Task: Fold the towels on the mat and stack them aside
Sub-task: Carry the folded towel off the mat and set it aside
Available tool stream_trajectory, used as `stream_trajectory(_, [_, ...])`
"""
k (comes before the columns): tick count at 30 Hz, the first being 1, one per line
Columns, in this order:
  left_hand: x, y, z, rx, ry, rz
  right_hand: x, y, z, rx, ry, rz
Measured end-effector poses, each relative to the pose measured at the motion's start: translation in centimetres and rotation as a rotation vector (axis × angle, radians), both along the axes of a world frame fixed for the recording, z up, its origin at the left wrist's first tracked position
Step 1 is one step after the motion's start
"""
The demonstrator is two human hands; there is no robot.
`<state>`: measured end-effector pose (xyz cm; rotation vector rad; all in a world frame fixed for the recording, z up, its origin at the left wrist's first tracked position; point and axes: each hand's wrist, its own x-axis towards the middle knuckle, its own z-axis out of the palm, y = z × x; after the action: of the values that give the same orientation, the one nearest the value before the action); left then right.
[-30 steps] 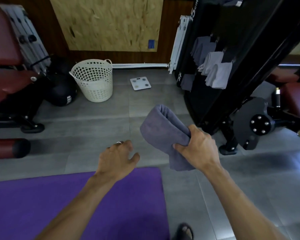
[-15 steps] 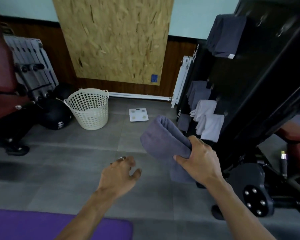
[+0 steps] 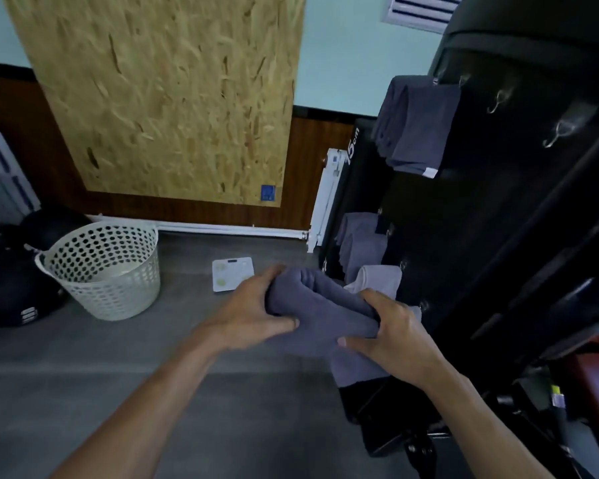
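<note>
Floor: grey tiled floor (image 3: 125, 385), bare across the near left.
Far wall: chipboard panel (image 3: 159, 95) above dark wood skirting.
Far left: white perforated plastic basket (image 3: 102, 269); flat white bathroom scale (image 3: 232, 274) to its right.
Right edge: tall black rack (image 3: 519, 216) hung with grey towels, close to the hands.
Towel: folded grey-purple cloth towel (image 3: 320, 307) held in the air beside the rack.
Left hand (image 3: 253, 314): clasped round the towel's left end.
Right hand (image 3: 393, 335): gripping its right end.

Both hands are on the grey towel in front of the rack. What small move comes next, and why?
Probably lift the towel toward a free hook: left hand and right hand both grip it, folded, beside the rack where other towels hang.
</note>
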<state>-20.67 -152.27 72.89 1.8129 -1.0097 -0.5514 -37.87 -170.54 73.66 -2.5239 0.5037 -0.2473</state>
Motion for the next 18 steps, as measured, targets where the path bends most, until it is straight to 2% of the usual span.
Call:
stream_trajectory(5, [3.9, -8.0, 1.6, -0.061, 0.058, -0.018, 3.8, -5.4, 1.8, 0.231, -0.103, -0.076])
stream_trajectory(10, [6.9, -16.1, 3.1, -0.063, 0.169, -0.029, 7.5, -10.1, 3.4, 0.076, -0.376, -0.07])
stream_trajectory(13, [8.2, -20.3, 3.9, -0.037, 0.172, -0.169, 9.1, -13.0, 4.5, 0.191, -0.399, -0.105])
stream_trajectory(15, [9.7, -22.6, 4.4, -0.04, 0.3, -0.325, 9.9, -15.2, 5.6, 0.292, -0.371, -0.116])
stream_trajectory(17, [11.6, -25.3, 5.0, -0.036, 0.543, -0.415, 10.4, -17.1, 6.5, 0.353, -0.39, -0.165])
stream_trajectory(18, [12.3, -26.7, 5.5, -0.013, 0.58, -0.439, 10.6, -18.1, 6.9, 0.375, -0.41, -0.199])
